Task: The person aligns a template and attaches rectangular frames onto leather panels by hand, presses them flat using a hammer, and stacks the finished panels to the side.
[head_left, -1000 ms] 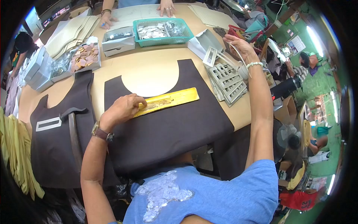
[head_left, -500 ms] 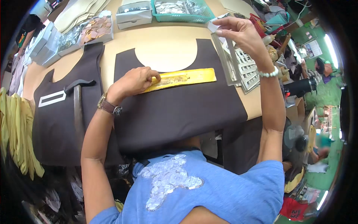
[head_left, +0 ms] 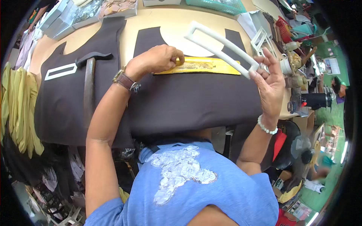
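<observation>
My left hand (head_left: 160, 59) is closed, its curled fingertips at the left end of a flat yellow bar (head_left: 207, 66) with brown marks on top. The bar lies across a dark cut fabric piece (head_left: 192, 98) with a scooped neck edge. In my right hand (head_left: 269, 81) is a long white rectangular frame (head_left: 222, 51), gripped by one end between thumb and fingers. It is raised and tilted over the right part of the bar. On another dark fabric piece (head_left: 56, 109) at the left lie a hammer (head_left: 89, 84) and a smaller white rectangular frame (head_left: 60, 71).
Boxes of small parts (head_left: 118, 7) and a green basket (head_left: 218, 5) stand along the back of the table. More white frames (head_left: 261, 39) lie at the right beside a white box (head_left: 254, 24). Yellow cloth (head_left: 20, 109) hangs at the left edge.
My right hand has come down and nearer from the back right, swinging the white frame leftward over the bar. The head view has shifted; my left hand stays on the bar.
</observation>
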Tool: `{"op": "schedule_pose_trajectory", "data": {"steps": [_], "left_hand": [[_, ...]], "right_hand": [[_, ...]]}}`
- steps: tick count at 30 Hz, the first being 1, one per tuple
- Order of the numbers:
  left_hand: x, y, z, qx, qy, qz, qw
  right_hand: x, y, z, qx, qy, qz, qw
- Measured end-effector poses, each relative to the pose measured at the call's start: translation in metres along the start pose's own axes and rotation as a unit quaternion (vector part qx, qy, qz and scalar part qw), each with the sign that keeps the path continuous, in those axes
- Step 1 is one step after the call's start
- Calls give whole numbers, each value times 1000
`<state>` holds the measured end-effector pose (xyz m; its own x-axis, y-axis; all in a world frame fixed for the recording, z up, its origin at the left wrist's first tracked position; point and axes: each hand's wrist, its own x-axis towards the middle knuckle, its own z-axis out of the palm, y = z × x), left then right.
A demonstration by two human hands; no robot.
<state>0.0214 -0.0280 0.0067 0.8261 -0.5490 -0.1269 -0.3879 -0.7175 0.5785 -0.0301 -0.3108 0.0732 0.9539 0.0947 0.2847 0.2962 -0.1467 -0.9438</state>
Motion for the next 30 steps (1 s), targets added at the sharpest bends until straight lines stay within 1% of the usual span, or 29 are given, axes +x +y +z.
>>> {"op": "schedule_pose_trajectory", "data": {"steps": [2, 5, 9, 10, 14, 17, 20, 30], "left_hand": [[1, -2, -2, -11, -17, -5, 1000], [0, -3, -3, -40, -21, -10, 999], [2, -11, 0, -55, -24, 1, 998], [2, -13, 0, -55, -28, 4, 998], [-2, -6, -7, -75, -64, -18, 995], [-6, -6, -9, -71, -62, -16, 995], [-5, -9, -8, -66, -73, -5, 995], [-6, -4, -7, -86, -70, -26, 993]], "right_hand": [[-10, 23, -6, 41, 34, 27, 998], [-22, 50, -8, 84, 37, 110, 990], [-29, 72, 3, 28, 10, 167, 986], [-30, 71, 10, 22, 25, 186, 982], [-35, 83, 23, 6, 62, 187, 980], [-34, 81, 29, -3, 85, 197, 977], [-32, 81, 29, -12, 80, 202, 976], [-29, 80, 32, -48, 88, 209, 973]]}}
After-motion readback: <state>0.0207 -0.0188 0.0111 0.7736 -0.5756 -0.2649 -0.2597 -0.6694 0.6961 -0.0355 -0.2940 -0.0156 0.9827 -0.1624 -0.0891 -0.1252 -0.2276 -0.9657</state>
